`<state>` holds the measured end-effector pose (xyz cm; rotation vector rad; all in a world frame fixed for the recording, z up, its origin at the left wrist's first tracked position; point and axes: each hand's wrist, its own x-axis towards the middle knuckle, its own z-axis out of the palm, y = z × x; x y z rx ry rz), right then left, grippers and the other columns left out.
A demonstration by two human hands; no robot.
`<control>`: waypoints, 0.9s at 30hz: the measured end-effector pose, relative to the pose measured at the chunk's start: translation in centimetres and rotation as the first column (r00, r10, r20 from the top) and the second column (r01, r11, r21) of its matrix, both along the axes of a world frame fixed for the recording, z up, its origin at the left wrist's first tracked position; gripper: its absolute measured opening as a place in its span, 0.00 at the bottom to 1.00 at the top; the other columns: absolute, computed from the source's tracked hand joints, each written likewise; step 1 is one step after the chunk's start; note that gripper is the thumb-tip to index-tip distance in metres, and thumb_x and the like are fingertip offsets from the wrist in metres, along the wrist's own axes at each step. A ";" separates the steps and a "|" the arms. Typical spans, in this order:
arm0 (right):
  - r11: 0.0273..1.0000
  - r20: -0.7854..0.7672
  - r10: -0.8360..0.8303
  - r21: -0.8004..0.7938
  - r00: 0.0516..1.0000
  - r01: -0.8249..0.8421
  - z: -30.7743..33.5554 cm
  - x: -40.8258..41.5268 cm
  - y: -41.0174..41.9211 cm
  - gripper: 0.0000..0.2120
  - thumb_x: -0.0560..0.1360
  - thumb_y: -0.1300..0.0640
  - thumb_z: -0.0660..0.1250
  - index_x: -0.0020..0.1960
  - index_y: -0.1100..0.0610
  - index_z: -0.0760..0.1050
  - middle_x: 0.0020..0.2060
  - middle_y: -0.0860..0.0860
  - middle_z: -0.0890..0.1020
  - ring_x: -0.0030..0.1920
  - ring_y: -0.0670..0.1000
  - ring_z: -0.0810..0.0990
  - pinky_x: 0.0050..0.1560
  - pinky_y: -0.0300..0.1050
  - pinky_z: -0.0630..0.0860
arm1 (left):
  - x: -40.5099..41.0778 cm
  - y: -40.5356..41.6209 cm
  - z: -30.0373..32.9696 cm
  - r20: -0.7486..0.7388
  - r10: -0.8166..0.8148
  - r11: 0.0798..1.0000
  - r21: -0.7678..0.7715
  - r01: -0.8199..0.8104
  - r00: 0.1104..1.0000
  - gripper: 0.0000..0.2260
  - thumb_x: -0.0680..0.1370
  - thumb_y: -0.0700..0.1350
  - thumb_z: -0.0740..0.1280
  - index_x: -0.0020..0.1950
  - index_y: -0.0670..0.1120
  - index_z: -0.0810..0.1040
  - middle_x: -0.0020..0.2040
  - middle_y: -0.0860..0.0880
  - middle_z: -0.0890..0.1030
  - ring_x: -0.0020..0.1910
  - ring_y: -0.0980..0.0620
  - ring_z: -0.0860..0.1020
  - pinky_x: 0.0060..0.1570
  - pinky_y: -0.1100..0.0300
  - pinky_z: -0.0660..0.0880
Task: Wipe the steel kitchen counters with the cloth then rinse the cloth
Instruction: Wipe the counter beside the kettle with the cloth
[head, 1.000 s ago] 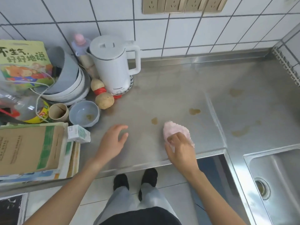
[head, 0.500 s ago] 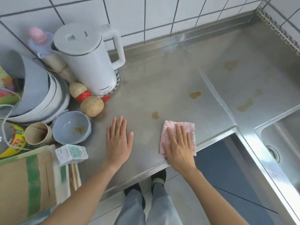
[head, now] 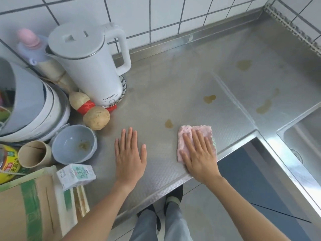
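Right hand [head: 199, 153] flat on cloth [head: 194, 134] — seemingly unmoved

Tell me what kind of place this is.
Most likely a home kitchen: tiled wall, steel counter running into a sink, a white electric kettle and stacked bowls.

Pink cloth [head: 196, 136]; white kettle [head: 90, 66]; embossed grey steel counter [head: 173, 84]; brown stains [head: 209, 98].

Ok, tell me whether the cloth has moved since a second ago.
Yes. The cloth, then bunched right of the nearest stain, now lies spread flat below-right of it under the right hand.
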<state>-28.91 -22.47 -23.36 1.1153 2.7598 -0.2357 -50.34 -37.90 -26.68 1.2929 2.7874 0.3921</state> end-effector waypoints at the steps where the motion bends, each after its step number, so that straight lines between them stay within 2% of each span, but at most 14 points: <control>1: 0.997 -0.006 -0.071 -0.020 0.997 0.071 -0.1 -1.0 0.7 0.34 0.84 0.37 0.38 0.85 0.51 0.47 0.85 0.55 0.49 0.84 0.56 0.40 0.84 0.57 0.40 | 0.0 0.0 -0.1 0.001 0.001 1.000 0.000 -0.001 1.000 0.28 0.86 0.56 0.52 0.83 0.42 0.61 0.84 0.44 0.60 0.85 0.45 0.53 0.82 0.42 0.55; 4: 0.958 -0.017 -0.276 -0.088 0.961 0.273 -0.4 -4.7 0.9 0.33 0.84 0.37 0.37 0.85 0.50 0.41 0.85 0.54 0.43 0.84 0.56 0.36 0.83 0.59 0.38 | -0.1 0.1 -0.4 -0.008 0.003 1.000 0.005 -0.003 1.000 0.28 0.86 0.56 0.52 0.83 0.42 0.61 0.84 0.44 0.61 0.85 0.45 0.53 0.82 0.42 0.55; 6: 0.952 -0.059 -0.298 -0.092 0.953 0.293 -0.5 -6.1 -0.9 0.32 0.86 0.39 0.39 0.85 0.51 0.41 0.85 0.55 0.43 0.84 0.56 0.36 0.83 0.60 0.39 | -0.1 0.1 -0.5 -0.014 0.008 1.000 0.005 -0.008 1.000 0.28 0.86 0.56 0.52 0.83 0.42 0.61 0.84 0.44 0.61 0.85 0.45 0.53 0.82 0.42 0.55; 8: 0.980 -0.105 -0.200 -0.037 0.974 0.197 -0.9 -5.8 -4.6 0.31 0.87 0.40 0.44 0.85 0.53 0.47 0.84 0.56 0.48 0.84 0.57 0.41 0.83 0.61 0.42 | -0.1 0.0 -0.4 -0.013 0.010 1.000 0.005 -0.010 1.000 0.28 0.86 0.56 0.53 0.82 0.42 0.62 0.84 0.44 0.61 0.85 0.45 0.54 0.82 0.42 0.55; 11: 0.995 -0.116 0.095 -0.025 0.989 -0.099 -1.3 -2.0 -9.2 0.30 0.87 0.41 0.50 0.85 0.52 0.52 0.85 0.56 0.51 0.85 0.58 0.47 0.83 0.60 0.45 | -0.1 0.1 0.1 0.000 0.000 1.000 0.030 0.000 1.000 0.28 0.85 0.55 0.55 0.81 0.41 0.65 0.83 0.43 0.65 0.84 0.44 0.59 0.81 0.42 0.58; 13: 0.959 -0.077 0.279 -0.026 0.957 -0.281 -1.0 0.5 -7.9 0.30 0.87 0.40 0.50 0.85 0.50 0.50 0.85 0.54 0.50 0.85 0.57 0.47 0.83 0.59 0.45 | -1.1 0.3 0.7 0.003 -0.002 0.998 0.060 0.002 1.000 0.27 0.84 0.54 0.58 0.80 0.41 0.66 0.80 0.42 0.69 0.79 0.43 0.66 0.75 0.44 0.65; 15: 0.943 -0.008 0.333 0.010 0.943 -0.333 -0.5 1.5 -4.1 0.30 0.87 0.40 0.47 0.85 0.50 0.49 0.85 0.54 0.50 0.85 0.56 0.46 0.83 0.58 0.44 | -3.0 0.9 1.3 0.020 0.007 0.997 0.075 -0.009 1.000 0.27 0.83 0.52 0.60 0.80 0.40 0.65 0.79 0.41 0.69 0.76 0.42 0.70 0.72 0.45 0.69; 18: 0.994 0.048 0.107 0.026 0.993 -0.109 0.1 0.3 1.8 0.30 0.87 0.41 0.40 0.85 0.51 0.44 0.85 0.55 0.48 0.84 0.57 0.41 0.83 0.58 0.38 | -5.9 2.5 1.8 0.056 -0.054 0.997 0.055 0.051 0.997 0.27 0.85 0.49 0.61 0.80 0.37 0.64 0.81 0.39 0.67 0.80 0.39 0.66 0.77 0.43 0.66; 22: 0.974 -0.032 -0.220 -0.068 0.975 0.217 -0.2 -6.1 4.8 0.30 0.86 0.42 0.40 0.86 0.50 0.42 0.85 0.54 0.46 0.84 0.56 0.40 0.83 0.58 0.37 | -6.2 3.9 1.3 0.045 -0.064 0.998 0.024 0.063 0.997 0.26 0.86 0.48 0.57 0.81 0.37 0.63 0.82 0.40 0.64 0.84 0.41 0.58 0.82 0.44 0.56; 24: 0.967 -0.067 -0.248 -0.083 0.967 0.242 -0.3 -10.2 3.6 0.29 0.86 0.42 0.40 0.85 0.48 0.44 0.85 0.55 0.47 0.84 0.57 0.40 0.83 0.60 0.38 | -6.1 4.0 0.7 0.019 -0.059 0.997 0.045 0.058 0.998 0.24 0.86 0.47 0.55 0.81 0.37 0.63 0.82 0.40 0.64 0.84 0.42 0.59 0.82 0.44 0.56; 27: 0.995 -0.123 -0.073 -0.077 0.990 0.064 -0.6 -13.5 -1.3 0.28 0.87 0.42 0.43 0.85 0.47 0.48 0.85 0.55 0.50 0.84 0.58 0.41 0.83 0.61 0.42 | -6.5 3.7 0.1 0.006 -0.070 0.994 0.087 0.069 0.998 0.23 0.85 0.44 0.52 0.80 0.37 0.66 0.81 0.40 0.66 0.83 0.42 0.60 0.82 0.43 0.58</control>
